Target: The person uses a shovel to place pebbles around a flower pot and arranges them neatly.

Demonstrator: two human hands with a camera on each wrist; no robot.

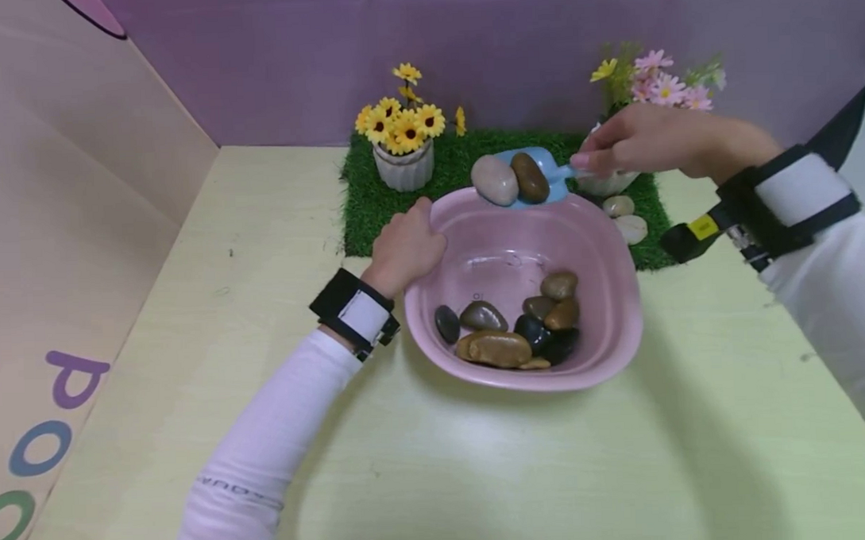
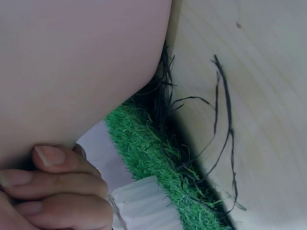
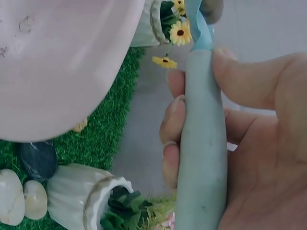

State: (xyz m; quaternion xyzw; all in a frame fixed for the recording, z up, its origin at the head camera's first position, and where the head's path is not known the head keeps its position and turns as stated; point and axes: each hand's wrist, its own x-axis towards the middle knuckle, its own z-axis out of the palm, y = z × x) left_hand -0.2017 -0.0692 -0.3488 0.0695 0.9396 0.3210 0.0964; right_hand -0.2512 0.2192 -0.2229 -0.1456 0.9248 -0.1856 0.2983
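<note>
A pink basin (image 1: pixel 472 375) holds several brown and black stones gathered toward its near side. My left hand (image 1: pixel 407 245) grips the basin's left rim; in the left wrist view its fingers (image 2: pixel 62 184) curl at the basin's edge. Over the far rim, my right hand (image 1: pixel 660 141) holds a light blue toy shovel (image 1: pixel 543 156) by its handle (image 3: pixel 204 139), fingers and thumb wrapped round it. On the shovel's blade lie a pale stone (image 1: pixel 494 180) and a brown stone (image 1: pixel 530 178). Part of the blade is hidden under them.
Behind the basin lies a green grass mat (image 1: pixel 362 213). A white pot (image 1: pixel 404 166) of yellow flowers stands on it at the left, another pot (image 3: pixel 79 191) at the right with pink flowers (image 1: pixel 665 91). Pale stones (image 1: pixel 631 229) lie right of the basin. A purple backdrop (image 1: pixel 268 77) rises behind.
</note>
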